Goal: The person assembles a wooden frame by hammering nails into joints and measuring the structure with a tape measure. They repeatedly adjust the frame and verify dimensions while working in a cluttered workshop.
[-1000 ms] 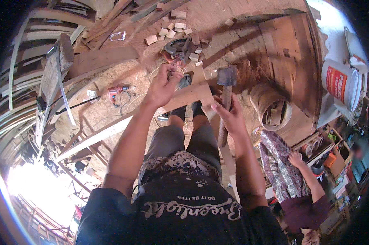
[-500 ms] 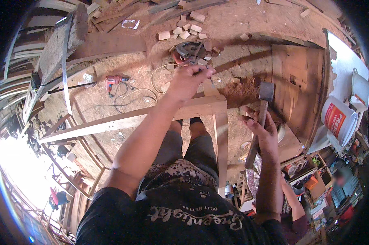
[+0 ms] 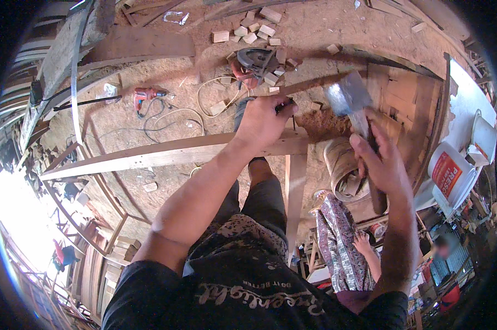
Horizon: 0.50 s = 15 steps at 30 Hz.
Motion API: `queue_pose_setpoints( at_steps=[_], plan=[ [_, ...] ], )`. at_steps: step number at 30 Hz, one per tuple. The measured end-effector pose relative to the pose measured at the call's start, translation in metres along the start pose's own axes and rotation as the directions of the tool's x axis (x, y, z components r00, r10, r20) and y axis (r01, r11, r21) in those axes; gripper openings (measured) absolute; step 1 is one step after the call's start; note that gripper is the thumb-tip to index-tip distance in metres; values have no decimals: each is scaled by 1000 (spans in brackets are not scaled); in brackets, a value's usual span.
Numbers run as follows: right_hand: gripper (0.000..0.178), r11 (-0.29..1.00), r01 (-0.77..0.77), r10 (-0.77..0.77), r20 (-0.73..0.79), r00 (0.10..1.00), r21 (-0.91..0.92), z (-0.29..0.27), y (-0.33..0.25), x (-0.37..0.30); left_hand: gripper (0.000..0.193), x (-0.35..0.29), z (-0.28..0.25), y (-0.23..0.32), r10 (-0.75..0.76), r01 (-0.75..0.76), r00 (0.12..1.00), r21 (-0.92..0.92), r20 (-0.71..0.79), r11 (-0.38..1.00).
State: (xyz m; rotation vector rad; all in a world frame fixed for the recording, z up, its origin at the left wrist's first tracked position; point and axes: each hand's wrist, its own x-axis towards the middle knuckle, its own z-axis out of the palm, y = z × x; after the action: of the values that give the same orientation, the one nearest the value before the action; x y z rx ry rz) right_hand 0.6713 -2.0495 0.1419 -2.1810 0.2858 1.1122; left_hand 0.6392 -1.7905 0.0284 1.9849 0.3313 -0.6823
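Observation:
My left hand (image 3: pixel 264 120) is closed in a pinch at the corner of a pale timber frame (image 3: pixel 177 152). From its fingertips a thin dark nail (image 3: pixel 294 122) points down to the wood; its tip is hard to make out. My right hand (image 3: pixel 385 160) grips the wooden handle of a hammer (image 3: pixel 347 94). The hammer's blocky metal head is raised, to the right of my left hand and apart from the frame. One leg of the frame (image 3: pixel 296 190) runs back toward my body.
Beyond the frame lie a circular saw (image 3: pixel 254 61), a red drill (image 3: pixel 147 97), cords and several wood offcuts (image 3: pixel 249 38). At right are a round tub (image 3: pixel 342 165) and a white bucket (image 3: pixel 452 173). Another person in patterned cloth (image 3: pixel 336 236) is close on my right.
My right hand has lifted the hammer, its head now higher and further left. My left hand has shifted slightly right and down to the frame's corner. One foot now shows beyond the beam.

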Motion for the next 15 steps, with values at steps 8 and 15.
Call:
queue_pose_setpoints(
  at_steps=[8, 15],
  plan=[
    [58, 720, 363, -416, 50, 908, -592, -33, -77, 50, 24, 4, 8, -13, 138, -140, 990, 56, 43, 989],
    [47, 463, 444, -300, 335, 893, -767, -14, -109, 92, 33, 8, 7, -17, 120, -134, 986, 124, 115, 983]
  ],
)
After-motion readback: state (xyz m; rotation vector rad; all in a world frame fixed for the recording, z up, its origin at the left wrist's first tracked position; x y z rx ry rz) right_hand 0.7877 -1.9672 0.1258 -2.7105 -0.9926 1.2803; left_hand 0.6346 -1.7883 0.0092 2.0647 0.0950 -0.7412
